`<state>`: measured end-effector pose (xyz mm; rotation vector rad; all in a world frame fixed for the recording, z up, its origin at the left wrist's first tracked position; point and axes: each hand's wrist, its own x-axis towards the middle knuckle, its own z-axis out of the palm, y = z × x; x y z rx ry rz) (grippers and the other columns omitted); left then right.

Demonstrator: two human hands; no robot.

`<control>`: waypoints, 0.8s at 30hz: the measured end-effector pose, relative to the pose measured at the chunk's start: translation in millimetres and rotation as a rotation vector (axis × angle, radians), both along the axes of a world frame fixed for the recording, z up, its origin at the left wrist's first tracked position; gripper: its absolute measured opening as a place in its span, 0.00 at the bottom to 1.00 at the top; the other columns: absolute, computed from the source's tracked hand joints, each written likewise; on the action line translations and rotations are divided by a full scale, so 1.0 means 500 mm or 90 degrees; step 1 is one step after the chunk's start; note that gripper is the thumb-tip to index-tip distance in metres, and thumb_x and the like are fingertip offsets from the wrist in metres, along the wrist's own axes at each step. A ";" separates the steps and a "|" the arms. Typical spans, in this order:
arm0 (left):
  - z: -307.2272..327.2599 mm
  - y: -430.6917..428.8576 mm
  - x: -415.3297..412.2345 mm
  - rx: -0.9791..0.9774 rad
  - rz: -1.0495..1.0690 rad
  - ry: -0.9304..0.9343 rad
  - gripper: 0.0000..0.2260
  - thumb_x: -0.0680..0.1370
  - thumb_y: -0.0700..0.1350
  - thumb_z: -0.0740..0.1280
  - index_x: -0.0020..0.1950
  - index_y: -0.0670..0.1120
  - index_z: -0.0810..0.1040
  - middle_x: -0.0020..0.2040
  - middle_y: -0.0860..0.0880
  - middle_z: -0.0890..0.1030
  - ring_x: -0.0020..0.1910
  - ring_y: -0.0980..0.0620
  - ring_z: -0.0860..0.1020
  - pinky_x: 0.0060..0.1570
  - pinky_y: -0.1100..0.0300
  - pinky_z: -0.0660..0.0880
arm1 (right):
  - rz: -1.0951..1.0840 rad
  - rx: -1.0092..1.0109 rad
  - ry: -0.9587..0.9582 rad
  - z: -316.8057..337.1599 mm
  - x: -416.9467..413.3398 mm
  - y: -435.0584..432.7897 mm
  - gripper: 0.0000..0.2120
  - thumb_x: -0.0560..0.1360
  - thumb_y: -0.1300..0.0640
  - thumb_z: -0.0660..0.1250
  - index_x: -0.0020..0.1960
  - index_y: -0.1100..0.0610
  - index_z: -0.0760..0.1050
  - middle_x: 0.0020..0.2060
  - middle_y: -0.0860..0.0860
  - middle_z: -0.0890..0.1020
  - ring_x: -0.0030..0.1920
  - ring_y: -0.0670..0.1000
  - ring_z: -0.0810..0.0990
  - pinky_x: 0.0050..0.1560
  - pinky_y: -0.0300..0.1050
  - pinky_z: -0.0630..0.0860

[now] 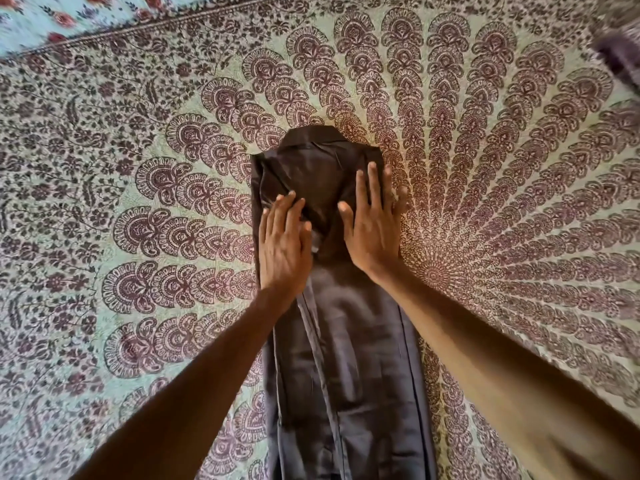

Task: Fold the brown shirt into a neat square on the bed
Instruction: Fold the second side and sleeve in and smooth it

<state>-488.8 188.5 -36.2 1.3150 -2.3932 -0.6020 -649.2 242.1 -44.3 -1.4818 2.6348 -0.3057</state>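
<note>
The brown shirt (341,344) lies on the bed as a long narrow strip, its sides folded in and its collar end pointing away from me. My left hand (284,242) rests flat on the shirt's upper left part with straight fingers. Pressing flat on the upper right part is my right hand (372,225), its fingers spread and its outer fingers reaching over the shirt's right edge onto the bedspread. The cloth between the two hands is creased. The shirt's lower end runs out of the bottom of the view.
A patterned bedspread (502,174) with maroon paisley fans covers the bed all around the shirt. A pale blue floral cloth (41,19) shows at the far left corner. A blurred purple fabric thing (620,57) sits at the far right edge.
</note>
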 end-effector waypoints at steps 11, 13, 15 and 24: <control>-0.043 0.118 0.064 0.023 -0.178 -0.231 0.25 0.82 0.50 0.54 0.79 0.54 0.51 0.80 0.50 0.51 0.78 0.46 0.50 0.74 0.42 0.52 | 0.064 0.156 -0.006 -0.046 -0.013 0.045 0.32 0.81 0.37 0.46 0.80 0.51 0.49 0.80 0.52 0.49 0.79 0.59 0.45 0.73 0.69 0.49; -0.021 0.129 0.072 0.024 -0.137 -0.200 0.25 0.82 0.49 0.54 0.79 0.53 0.52 0.80 0.49 0.51 0.78 0.47 0.50 0.75 0.44 0.52 | 0.011 0.119 -0.019 -0.016 0.001 0.077 0.31 0.81 0.38 0.45 0.79 0.53 0.51 0.79 0.54 0.50 0.78 0.61 0.47 0.73 0.68 0.50; 0.003 0.159 0.095 0.021 -0.107 -0.162 0.25 0.82 0.48 0.55 0.79 0.52 0.53 0.79 0.49 0.53 0.78 0.48 0.51 0.75 0.45 0.52 | -0.040 0.059 -0.040 0.020 0.035 0.139 0.30 0.81 0.40 0.47 0.79 0.54 0.55 0.79 0.56 0.52 0.78 0.61 0.49 0.74 0.66 0.52; 0.028 0.413 0.321 -0.010 -0.372 -0.109 0.20 0.74 0.41 0.69 0.66 0.46 0.75 0.64 0.45 0.75 0.62 0.43 0.75 0.64 0.48 0.68 | 0.157 0.082 -0.078 0.065 0.230 0.595 0.24 0.69 0.67 0.70 0.64 0.56 0.75 0.67 0.54 0.73 0.67 0.57 0.70 0.65 0.58 0.70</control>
